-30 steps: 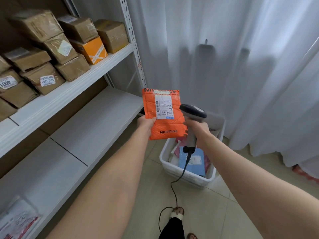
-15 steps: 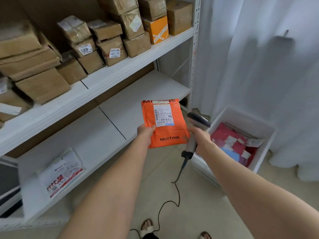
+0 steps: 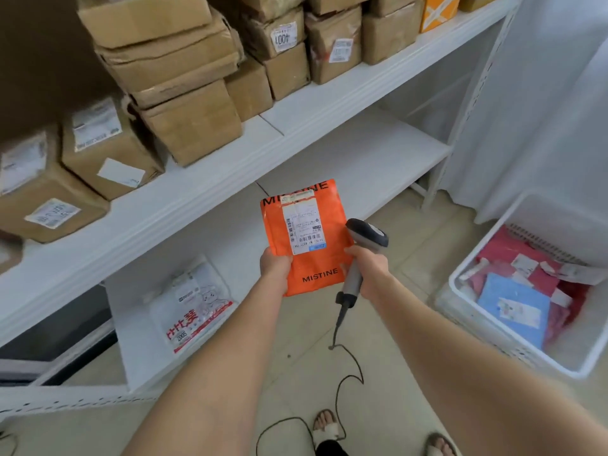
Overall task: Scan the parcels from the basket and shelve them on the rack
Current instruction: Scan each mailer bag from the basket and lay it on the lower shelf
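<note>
Cable: scanner cable (image 3: 342,383) looped on floor below the mailer, beside sandalled feet. Snag risk; likely to yank the scanner if stepped on.
Left hand (image 3: 274,263): clamped on lower-left corner of orange MISTINE mailer (image 3: 309,238), thumb on front.
Right hand (image 3: 370,269): wrapped round barcode scanner (image 3: 365,238) grip, just right of the mailer.
Mailer: held in air, label up.
Grip risk: single-corner pinch on slick film; could slip during the reach.
Basket (image 3: 513,347): right of the mailer, more parcels inside.
Lower shelf (image 3: 362,159): beyond the mailer, white poly bag (image 3: 194,304) down-left. Probable drop spot.
Upper shelf (image 3: 296,126): above the mailer, packed with cartons (image 3: 190,126); could topple if nudged.
</note>
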